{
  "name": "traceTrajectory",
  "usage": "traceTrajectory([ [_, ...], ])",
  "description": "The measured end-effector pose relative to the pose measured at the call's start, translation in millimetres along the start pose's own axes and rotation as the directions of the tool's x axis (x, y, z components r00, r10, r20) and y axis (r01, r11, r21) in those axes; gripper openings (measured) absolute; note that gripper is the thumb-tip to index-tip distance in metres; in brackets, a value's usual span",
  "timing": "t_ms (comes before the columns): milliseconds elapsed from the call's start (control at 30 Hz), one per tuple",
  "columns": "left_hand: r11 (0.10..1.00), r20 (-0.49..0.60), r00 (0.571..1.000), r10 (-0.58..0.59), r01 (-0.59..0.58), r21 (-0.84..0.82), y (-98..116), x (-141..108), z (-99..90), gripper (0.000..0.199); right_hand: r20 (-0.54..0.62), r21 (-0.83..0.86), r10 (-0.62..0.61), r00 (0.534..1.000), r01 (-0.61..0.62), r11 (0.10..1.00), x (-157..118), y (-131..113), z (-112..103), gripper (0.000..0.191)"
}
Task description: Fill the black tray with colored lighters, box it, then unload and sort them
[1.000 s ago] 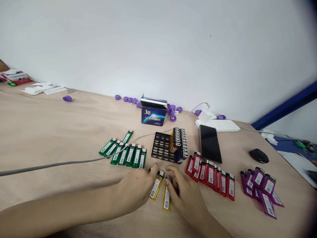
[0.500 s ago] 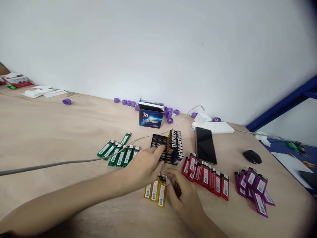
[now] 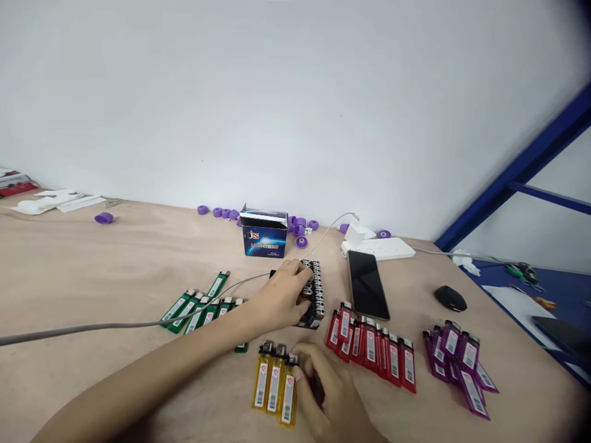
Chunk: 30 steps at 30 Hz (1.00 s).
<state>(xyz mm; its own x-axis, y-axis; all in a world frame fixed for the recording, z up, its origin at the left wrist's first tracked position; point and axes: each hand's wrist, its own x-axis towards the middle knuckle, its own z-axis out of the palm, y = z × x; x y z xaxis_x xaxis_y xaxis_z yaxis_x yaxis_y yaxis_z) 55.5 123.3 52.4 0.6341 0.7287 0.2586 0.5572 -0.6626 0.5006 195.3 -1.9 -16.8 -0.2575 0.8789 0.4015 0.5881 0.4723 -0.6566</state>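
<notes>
Head view, looking down over the bench (image 3: 115,258): the left hand (image 3: 281,295) reaches in from 9 o'clock and lies over a black tray (image 3: 308,321). Its fingers (image 3: 295,269) curve onto the packed rows of lighters (image 3: 316,295) standing in the tray; whether they grip or only rest there, I cannot tell. The right hand (image 3: 323,387) sits at 6 o'clock from the tray, its fingers (image 3: 300,363) bent and touching the nearest of three yellow lighters (image 3: 274,384) lying side by side on the bench. The hand's curl hides whether it clenches anything.

Green lighters (image 3: 194,314) lie at 8 o'clock from the tray, partly behind the left forearm, red lighters (image 3: 372,347) at 5 o'clock, and purple lighters (image 3: 455,360) farther out at 4 o'clock. A lighter box (image 3: 264,241) stands at 11 o'clock among purple caps (image 3: 301,242). A phone (image 3: 367,285) lies at 2 o'clock, with a power strip (image 3: 378,248) beyond it and a mouse (image 3: 450,299) farther right.
</notes>
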Motion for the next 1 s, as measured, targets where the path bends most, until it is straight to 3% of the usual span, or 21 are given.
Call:
traceTrajectory([
  [467,0.997,0.015,0.997,-0.074,0.074,-0.001,-3.5,0.4,-0.6,0.029,0.036,0.05,0.003,0.999,-0.005,0.999,-3.5,6.3,4.7,0.024],
  [667,0.997,-0.012,0.998,-0.069,0.069,-0.02,-6.8,3.5,-8.4,0.013,0.096,0.1,0.065,0.993,-0.074,0.992,-5.5,9.7,7.0,0.024],
  [1000,0.996,-0.005,0.998,-0.055,0.056,0.073,-7.0,1.1,-1.8,0.03,0.145,0.061,0.067,0.987,-0.077,0.995,-4.2,6.6,4.4,0.025],
])
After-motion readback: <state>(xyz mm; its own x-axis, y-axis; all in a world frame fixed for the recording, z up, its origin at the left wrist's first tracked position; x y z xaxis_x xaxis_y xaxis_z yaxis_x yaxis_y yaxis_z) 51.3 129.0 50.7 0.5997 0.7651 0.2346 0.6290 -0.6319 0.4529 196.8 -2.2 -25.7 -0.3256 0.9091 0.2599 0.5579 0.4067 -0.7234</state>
